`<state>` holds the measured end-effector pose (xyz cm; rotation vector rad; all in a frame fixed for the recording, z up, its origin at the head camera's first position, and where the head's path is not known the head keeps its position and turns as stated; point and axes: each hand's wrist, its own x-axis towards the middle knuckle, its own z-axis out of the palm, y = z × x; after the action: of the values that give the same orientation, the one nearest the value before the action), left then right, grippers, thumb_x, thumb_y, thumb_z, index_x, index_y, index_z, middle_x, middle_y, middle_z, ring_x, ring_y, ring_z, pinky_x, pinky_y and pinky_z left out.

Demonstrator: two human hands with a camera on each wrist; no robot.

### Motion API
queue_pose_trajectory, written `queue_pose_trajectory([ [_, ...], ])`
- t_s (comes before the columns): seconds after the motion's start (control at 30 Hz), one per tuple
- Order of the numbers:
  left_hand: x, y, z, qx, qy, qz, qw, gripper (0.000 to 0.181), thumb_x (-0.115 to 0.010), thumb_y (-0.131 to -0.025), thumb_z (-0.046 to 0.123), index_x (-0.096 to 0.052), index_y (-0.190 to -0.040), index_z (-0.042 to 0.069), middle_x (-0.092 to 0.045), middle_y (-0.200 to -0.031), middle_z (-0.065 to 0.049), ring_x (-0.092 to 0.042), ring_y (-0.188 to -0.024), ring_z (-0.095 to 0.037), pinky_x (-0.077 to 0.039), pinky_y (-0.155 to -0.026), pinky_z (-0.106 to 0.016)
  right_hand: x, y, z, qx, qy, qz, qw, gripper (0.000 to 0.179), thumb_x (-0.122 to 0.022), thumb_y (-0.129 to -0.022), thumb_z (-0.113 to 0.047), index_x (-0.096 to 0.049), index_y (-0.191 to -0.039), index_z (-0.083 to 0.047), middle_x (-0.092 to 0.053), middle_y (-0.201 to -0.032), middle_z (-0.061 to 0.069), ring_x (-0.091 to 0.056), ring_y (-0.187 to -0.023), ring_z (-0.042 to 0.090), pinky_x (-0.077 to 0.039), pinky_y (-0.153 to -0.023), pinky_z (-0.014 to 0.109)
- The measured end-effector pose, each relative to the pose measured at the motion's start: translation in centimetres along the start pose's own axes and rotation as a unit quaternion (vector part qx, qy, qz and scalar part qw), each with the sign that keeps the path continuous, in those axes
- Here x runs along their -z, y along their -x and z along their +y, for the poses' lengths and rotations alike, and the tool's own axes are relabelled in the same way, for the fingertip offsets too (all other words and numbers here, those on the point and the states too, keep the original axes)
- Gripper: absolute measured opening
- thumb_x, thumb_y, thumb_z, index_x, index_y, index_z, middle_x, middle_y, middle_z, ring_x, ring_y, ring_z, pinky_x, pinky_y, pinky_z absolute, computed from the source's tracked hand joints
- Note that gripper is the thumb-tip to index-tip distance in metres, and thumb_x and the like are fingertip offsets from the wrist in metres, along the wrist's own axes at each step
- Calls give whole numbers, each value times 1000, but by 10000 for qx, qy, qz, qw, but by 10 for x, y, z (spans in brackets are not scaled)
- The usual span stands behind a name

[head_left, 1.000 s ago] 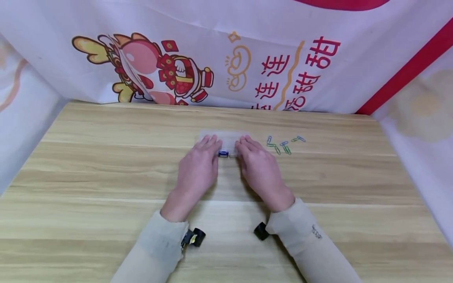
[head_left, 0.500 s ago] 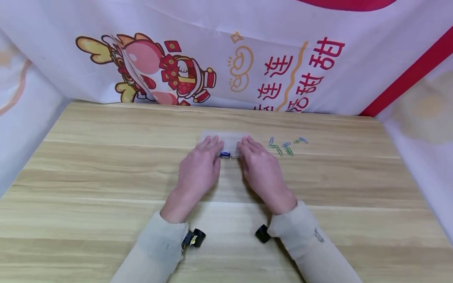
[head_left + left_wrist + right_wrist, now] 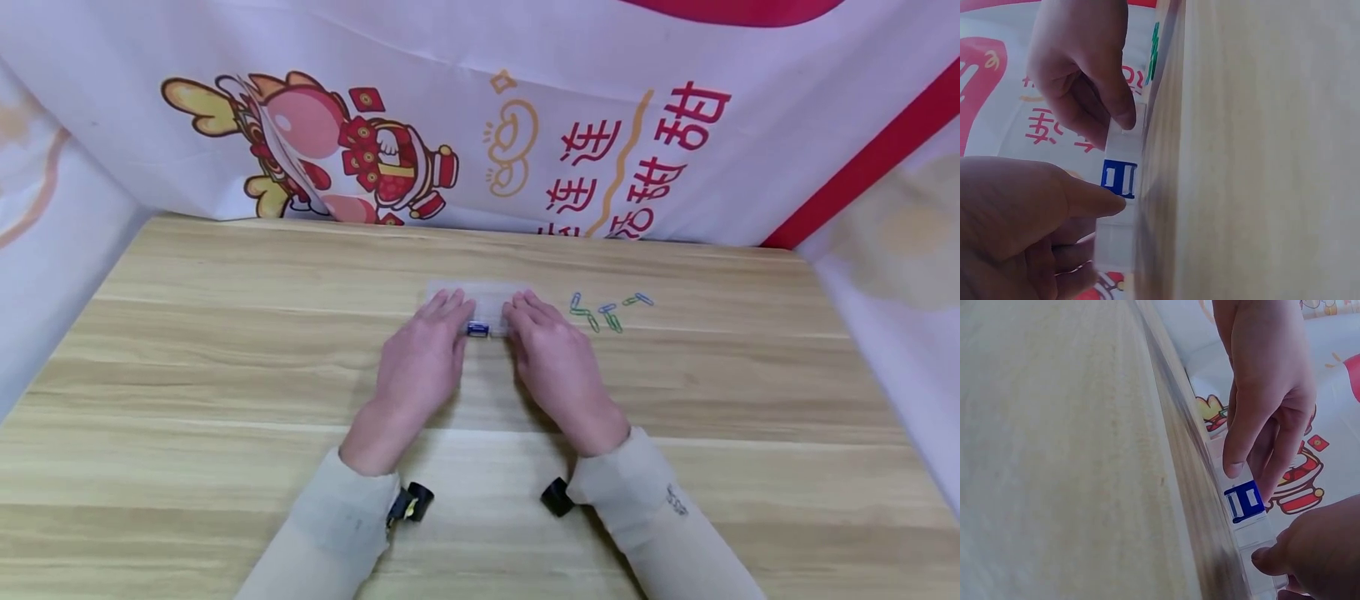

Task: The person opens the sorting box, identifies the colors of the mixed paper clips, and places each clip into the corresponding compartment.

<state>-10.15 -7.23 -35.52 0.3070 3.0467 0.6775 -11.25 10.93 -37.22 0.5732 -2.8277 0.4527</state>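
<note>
A flat, clear plastic box [image 3: 491,297] with a blue latch [image 3: 477,329] on its front side lies on the wooden table. My left hand [image 3: 420,354] holds its left part, fingers over the top and thumb [image 3: 1107,199] on the front side beside the latch. On the right part, my right hand [image 3: 558,358] grips the same way, its thumb [image 3: 1269,557] against the front side. In both wrist views the latch lies between the two thumbs, and the lid sits flat over the box. The undersides of the fingers are partly hidden.
Several blue and green paper clips [image 3: 612,322] lie loose on the table [image 3: 247,358] to the right of the box. A white printed cloth [image 3: 465,125] hangs along the table's back edge, and pale cloth also covers both sides.
The head view has shifted slightly, so the scene sits a little farther right. Both hands keep the same hold on the box.
</note>
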Motion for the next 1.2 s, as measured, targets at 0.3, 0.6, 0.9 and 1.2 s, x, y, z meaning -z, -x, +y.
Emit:
queue_pose_trajectory([
  [0.3,3,-5,5,-85,-280,197,9994,41,-63,-107,8,-66,-147,14,-56,-161,-5,-51,-153,-27,-63,-102,-47,2,0,2,96,105,0,9999,38,-73,-102,-6,-70,-140,-7,-66,-149,15,-63,-142,31,-52,-119,45],
  [0.6,6,-12,3,-216,-392,611,9971,40,-67,-102,4,-72,-141,15,-65,-152,-6,-61,-144,-28,-58,-112,-49,7,-3,8,148,-90,116,9998,38,-71,-103,-7,-69,-141,-8,-68,-148,14,-65,-140,30,-54,-117,46],
  [0.9,9,-17,1,-241,-241,526,9980,45,-73,-99,4,-71,-142,15,-67,-151,-6,-62,-143,-29,-50,-121,-47,8,-4,10,196,-319,185,9991,43,-74,-102,-12,-67,-144,-9,-66,-151,14,-61,-143,30,-51,-121,46],
  [1.2,7,-19,1,-289,-264,458,9982,48,-71,-99,1,-68,-145,15,-65,-153,-7,-59,-146,-29,-46,-125,-46,8,-6,7,165,-232,222,9993,47,-77,-96,-2,-70,-141,-13,-69,-147,11,-64,-141,28,-53,-119,45],
])
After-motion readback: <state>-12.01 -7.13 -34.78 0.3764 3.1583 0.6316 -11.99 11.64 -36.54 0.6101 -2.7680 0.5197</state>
